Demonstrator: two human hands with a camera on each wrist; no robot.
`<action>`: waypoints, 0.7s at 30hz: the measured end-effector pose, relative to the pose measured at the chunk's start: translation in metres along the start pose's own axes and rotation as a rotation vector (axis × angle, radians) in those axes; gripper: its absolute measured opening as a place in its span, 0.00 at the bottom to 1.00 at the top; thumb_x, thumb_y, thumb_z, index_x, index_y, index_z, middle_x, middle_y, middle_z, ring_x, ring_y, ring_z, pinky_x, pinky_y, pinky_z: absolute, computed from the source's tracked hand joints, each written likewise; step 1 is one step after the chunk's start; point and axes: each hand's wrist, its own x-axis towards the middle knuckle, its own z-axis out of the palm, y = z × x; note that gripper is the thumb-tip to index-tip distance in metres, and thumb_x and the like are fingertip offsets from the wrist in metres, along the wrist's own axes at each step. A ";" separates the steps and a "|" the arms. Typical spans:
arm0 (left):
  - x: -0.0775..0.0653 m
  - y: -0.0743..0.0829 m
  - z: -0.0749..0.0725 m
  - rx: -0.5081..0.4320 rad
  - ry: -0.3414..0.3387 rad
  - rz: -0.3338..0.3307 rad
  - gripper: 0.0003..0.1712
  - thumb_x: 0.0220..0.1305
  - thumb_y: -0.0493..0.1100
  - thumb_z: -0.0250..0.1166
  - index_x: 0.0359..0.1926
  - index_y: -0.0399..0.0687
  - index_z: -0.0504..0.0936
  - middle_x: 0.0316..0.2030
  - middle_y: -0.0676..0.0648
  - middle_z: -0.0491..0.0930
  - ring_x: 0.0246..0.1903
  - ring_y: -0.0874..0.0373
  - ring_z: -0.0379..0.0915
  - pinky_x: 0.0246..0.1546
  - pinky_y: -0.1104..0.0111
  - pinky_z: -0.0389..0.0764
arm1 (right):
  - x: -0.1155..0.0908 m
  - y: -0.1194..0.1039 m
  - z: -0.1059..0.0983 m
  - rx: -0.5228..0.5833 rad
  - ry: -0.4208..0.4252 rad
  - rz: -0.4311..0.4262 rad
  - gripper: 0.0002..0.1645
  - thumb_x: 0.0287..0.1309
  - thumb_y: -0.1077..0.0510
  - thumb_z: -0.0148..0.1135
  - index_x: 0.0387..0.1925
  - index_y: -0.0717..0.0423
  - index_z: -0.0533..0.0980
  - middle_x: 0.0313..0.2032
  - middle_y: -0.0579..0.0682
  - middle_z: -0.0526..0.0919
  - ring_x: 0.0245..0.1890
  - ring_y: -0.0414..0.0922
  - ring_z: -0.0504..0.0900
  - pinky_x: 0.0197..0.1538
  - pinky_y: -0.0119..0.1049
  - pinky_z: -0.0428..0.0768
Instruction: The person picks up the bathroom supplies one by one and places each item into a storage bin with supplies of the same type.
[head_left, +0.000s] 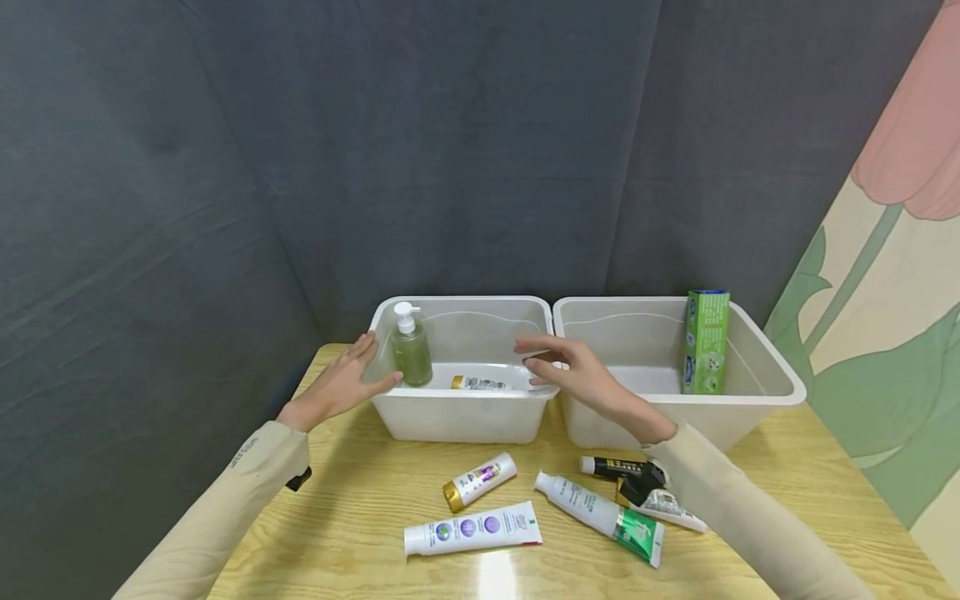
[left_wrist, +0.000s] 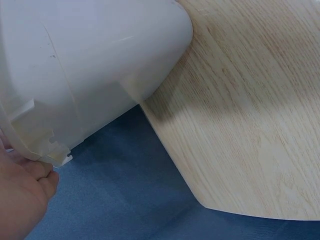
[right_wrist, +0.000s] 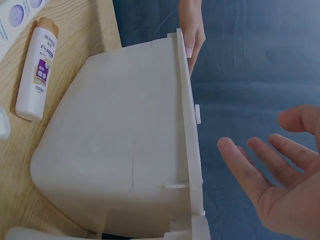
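Note:
My left hand [head_left: 341,383] holds the front left corner of the left white plastic bin [head_left: 461,421]. Its thumb lies over the rim and its fingers reach along the outside, with curled fingertips below the edge in the left wrist view. Above the same bin's right end hovers my right hand [head_left: 581,375], fingers spread and slightly bent, holding nothing. Inside the bin, a green pump bottle [head_left: 412,358] with a white pump stands upright at the left. A small white bottle [head_left: 483,384] with a gold cap lies on the bin floor, partly hidden by the front wall.
The right white bin [head_left: 750,402] holds an upright green box [head_left: 706,342]. In front lie a gold-capped white shampoo bottle [head_left: 480,481], a white tube [head_left: 472,531], a green-ended tube [head_left: 600,510], a black tube [head_left: 611,467] and another white tube [head_left: 667,506], partly covered by my right wrist.

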 end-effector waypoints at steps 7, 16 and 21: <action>0.000 0.001 0.000 0.006 0.000 0.005 0.57 0.66 0.71 0.54 0.74 0.29 0.51 0.75 0.33 0.44 0.74 0.39 0.40 0.69 0.46 0.52 | -0.011 -0.004 -0.003 -0.011 0.002 -0.012 0.22 0.68 0.67 0.58 0.61 0.69 0.73 0.58 0.63 0.77 0.53 0.52 0.80 0.46 0.46 0.83; 0.000 0.001 0.000 -0.002 -0.002 0.002 0.58 0.66 0.71 0.54 0.74 0.29 0.50 0.75 0.33 0.44 0.74 0.40 0.40 0.70 0.46 0.51 | -0.027 -0.006 -0.008 -0.057 0.010 0.002 0.22 0.68 0.65 0.58 0.62 0.65 0.73 0.59 0.60 0.78 0.53 0.57 0.80 0.47 0.49 0.82; 0.000 0.001 0.000 0.002 0.007 0.006 0.57 0.66 0.70 0.54 0.74 0.28 0.51 0.75 0.32 0.45 0.74 0.39 0.41 0.69 0.46 0.52 | -0.034 -0.004 -0.011 -0.073 0.005 0.006 0.22 0.68 0.65 0.59 0.62 0.65 0.74 0.58 0.60 0.79 0.53 0.56 0.81 0.47 0.43 0.83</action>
